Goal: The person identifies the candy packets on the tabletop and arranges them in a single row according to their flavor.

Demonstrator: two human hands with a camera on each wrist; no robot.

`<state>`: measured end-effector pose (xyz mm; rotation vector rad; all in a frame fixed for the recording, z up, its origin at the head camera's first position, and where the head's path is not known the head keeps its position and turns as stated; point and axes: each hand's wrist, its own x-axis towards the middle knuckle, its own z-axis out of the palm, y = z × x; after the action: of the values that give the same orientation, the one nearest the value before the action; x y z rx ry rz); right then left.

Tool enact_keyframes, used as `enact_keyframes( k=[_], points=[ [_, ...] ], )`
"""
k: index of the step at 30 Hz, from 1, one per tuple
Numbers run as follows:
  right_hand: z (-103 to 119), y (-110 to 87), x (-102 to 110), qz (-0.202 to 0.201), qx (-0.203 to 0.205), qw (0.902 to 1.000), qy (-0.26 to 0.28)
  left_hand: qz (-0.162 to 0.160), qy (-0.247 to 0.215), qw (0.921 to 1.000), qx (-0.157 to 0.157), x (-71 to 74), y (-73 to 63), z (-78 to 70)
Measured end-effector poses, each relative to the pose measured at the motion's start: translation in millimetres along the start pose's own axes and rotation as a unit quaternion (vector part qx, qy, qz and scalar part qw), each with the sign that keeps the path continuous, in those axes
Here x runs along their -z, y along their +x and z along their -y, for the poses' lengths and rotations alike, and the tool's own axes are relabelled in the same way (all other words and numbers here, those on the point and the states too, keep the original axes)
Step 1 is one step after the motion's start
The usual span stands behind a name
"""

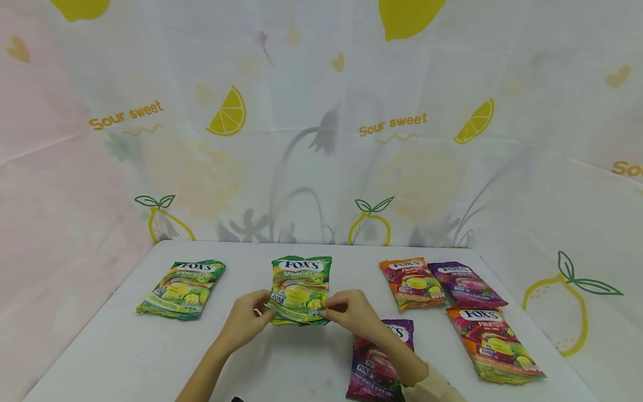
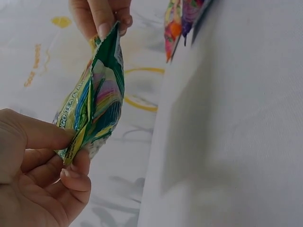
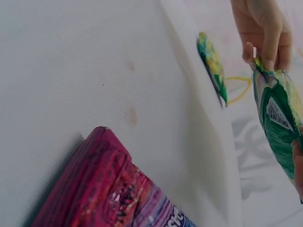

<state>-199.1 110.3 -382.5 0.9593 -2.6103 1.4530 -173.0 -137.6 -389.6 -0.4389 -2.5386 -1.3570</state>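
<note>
Both hands hold up a green Fox's Spring Tea candy bag (image 1: 300,287) by its lower corners, lifted off the white table. My left hand (image 1: 246,318) pinches the left corner between thumb and fingers; the left wrist view shows the thumb on one face of the bag (image 2: 90,104). On the opposite corner, my right hand (image 1: 354,314) pinches the bag the same way. Beneath the right forearm lies a purple candy bag (image 1: 369,363), partly covered by that arm. In the right wrist view the held bag's back (image 3: 277,116) shows a barcode.
Another green candy bag (image 1: 183,290) lies at the table's left. On the right are an orange Fruits bag (image 1: 413,283), a purple bag (image 1: 467,285) beside it, and a second orange bag (image 1: 494,346) nearer. A lemon-printed cloth (image 1: 301,167) hangs behind the table.
</note>
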Motion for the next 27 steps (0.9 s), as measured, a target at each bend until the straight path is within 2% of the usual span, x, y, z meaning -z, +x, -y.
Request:
enact_keyframes(
  k=[13,27],
  points=[
    [1,22.6,-18,0.003,0.02,0.9997,-0.011,-0.051,0.025,0.9976,0.039,10.1,0.1,7.8],
    [-6,50.2,-45,0.006,0.028,0.9996,-0.007,-0.055,0.06,0.9943,0.069,27.9,4.2,24.8]
  ],
)
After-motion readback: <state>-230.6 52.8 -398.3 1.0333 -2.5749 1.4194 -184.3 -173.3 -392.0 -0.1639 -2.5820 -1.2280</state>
